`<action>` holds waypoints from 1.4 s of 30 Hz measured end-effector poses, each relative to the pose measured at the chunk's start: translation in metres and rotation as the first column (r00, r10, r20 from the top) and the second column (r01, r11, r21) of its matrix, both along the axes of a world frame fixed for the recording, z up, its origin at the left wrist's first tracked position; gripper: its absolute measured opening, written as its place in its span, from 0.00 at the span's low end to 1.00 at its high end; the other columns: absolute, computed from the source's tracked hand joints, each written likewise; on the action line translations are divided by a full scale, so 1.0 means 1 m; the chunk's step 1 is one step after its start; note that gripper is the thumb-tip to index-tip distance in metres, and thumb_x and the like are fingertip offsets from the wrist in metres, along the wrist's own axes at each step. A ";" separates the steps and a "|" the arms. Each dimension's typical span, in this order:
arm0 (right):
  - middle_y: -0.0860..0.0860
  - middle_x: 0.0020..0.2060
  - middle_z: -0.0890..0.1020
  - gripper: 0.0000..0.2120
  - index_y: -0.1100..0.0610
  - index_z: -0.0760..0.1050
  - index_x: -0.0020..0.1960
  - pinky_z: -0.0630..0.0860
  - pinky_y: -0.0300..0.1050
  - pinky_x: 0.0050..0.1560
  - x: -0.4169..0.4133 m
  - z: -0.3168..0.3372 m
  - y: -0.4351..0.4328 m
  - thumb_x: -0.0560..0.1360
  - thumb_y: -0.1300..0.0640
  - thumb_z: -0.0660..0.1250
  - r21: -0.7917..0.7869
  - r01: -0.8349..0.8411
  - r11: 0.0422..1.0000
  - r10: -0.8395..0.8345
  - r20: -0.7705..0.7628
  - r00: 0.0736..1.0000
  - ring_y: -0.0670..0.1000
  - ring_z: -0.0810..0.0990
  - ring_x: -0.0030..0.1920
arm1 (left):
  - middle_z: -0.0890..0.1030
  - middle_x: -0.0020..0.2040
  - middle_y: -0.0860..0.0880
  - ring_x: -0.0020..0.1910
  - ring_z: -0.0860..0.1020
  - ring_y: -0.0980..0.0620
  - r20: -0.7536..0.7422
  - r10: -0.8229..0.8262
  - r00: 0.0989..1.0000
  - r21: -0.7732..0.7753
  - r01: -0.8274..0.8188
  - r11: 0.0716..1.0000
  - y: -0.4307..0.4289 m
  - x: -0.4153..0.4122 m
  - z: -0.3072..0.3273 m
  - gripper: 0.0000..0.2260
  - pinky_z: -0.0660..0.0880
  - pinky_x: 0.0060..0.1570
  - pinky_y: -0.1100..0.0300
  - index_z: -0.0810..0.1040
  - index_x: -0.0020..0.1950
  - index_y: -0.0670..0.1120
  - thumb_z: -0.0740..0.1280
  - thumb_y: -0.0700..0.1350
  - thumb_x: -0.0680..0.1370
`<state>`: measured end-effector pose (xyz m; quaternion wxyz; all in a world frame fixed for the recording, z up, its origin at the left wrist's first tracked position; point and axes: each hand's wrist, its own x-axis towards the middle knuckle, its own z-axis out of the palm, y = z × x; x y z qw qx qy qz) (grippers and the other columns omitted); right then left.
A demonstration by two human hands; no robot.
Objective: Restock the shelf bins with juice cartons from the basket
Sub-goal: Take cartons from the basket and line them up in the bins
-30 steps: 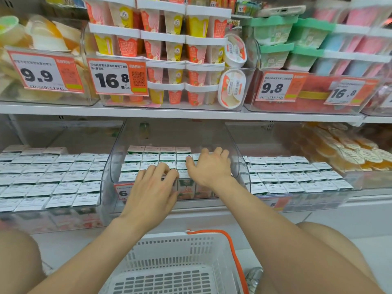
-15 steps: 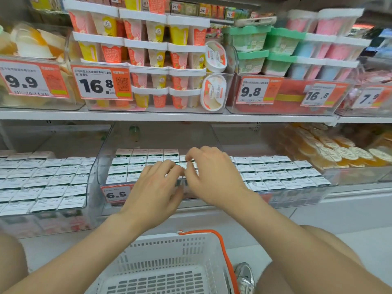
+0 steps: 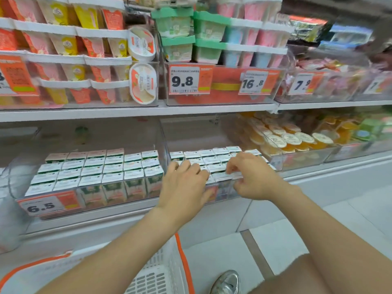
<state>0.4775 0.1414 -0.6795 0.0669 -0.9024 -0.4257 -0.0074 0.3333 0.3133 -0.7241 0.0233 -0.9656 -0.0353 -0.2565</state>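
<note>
Juice cartons (image 3: 214, 160) stand upright in the clear shelf bin (image 3: 165, 136), at twelve o'clock from both hands. The left hand (image 3: 184, 187) lies flat-fingered on the front row. The right hand (image 3: 252, 177) curls beside it, grip unclear. The basket (image 3: 161, 272) sits at six.

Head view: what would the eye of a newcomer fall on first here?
Two bare hands, the left hand and the right hand, lie on the juice cartons in a clear bin on the lower shelf. Left of it, more cartons stand behind a 6.5 price tag; a white basket stands below.
</note>
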 end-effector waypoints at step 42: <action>0.51 0.50 0.81 0.16 0.51 0.80 0.57 0.72 0.52 0.54 0.015 0.001 0.055 0.70 0.53 0.66 0.026 0.004 1.000 -0.010 0.248 0.969 0.56 0.80 0.50 | 0.75 0.63 0.43 0.62 0.73 0.39 0.069 0.061 0.996 0.127 -0.070 0.989 0.054 0.000 0.004 0.31 0.68 0.66 0.44 0.75 0.68 0.43 0.68 0.65 0.76</action>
